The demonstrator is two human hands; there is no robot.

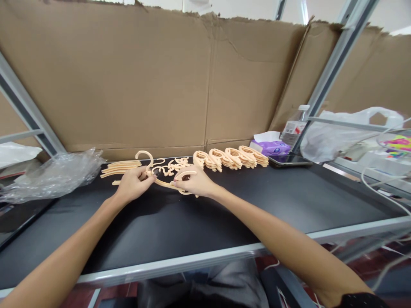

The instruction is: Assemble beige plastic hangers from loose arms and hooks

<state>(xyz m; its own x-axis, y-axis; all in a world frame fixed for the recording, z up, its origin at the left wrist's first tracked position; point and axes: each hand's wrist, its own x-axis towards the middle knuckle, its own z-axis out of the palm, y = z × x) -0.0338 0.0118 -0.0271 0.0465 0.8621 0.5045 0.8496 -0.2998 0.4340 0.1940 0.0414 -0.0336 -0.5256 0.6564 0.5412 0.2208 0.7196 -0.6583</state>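
The left hand (136, 184) pinches the foot of a tan hook (151, 161), whose crook rises above the fingertips. The right hand (194, 183) pinches a curved strip (163, 184) spanning the gap between the hands; a second curved piece (186, 173) shows across its fingers. The step looks like fitting or adjusting hook against strip; whether they are locked, I cannot tell. The next move likely calls for a steady left pinch while the right lines up its end. Just beyond the hands lie loose small pieces (180, 162); looped bundles (236, 160) sit right of the right hand.
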